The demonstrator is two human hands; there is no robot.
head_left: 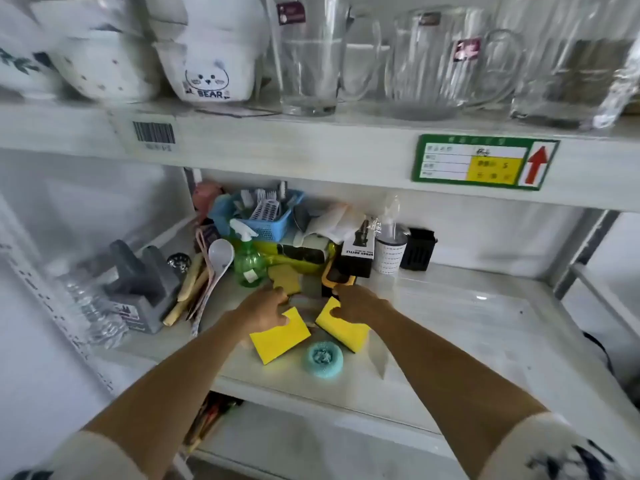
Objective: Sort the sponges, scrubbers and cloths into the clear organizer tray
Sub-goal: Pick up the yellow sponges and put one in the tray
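Note:
Two yellow sponges lie on the middle shelf. My left hand [266,308] grips the upper corner of the left sponge [278,336]. My right hand [356,304] grips the upper edge of the right sponge [343,327], which is tilted. A teal mesh scrubber [323,358] sits just in front of both sponges, untouched. Behind my hands lies a yellow cloth [285,278], and a yellow and black sponge [337,277] rests beside it. The clear organizer tray is hard to make out; a faint clear edge shows near the scrubber's right.
A green spray bottle [247,263], a white spoon [220,254] and wooden utensils stand left of the sponges. A blue basket [265,216], a black box [358,252] and a cup [391,252] crowd the back. Grey holder [142,289] sits far left. Glassware fills the shelf above.

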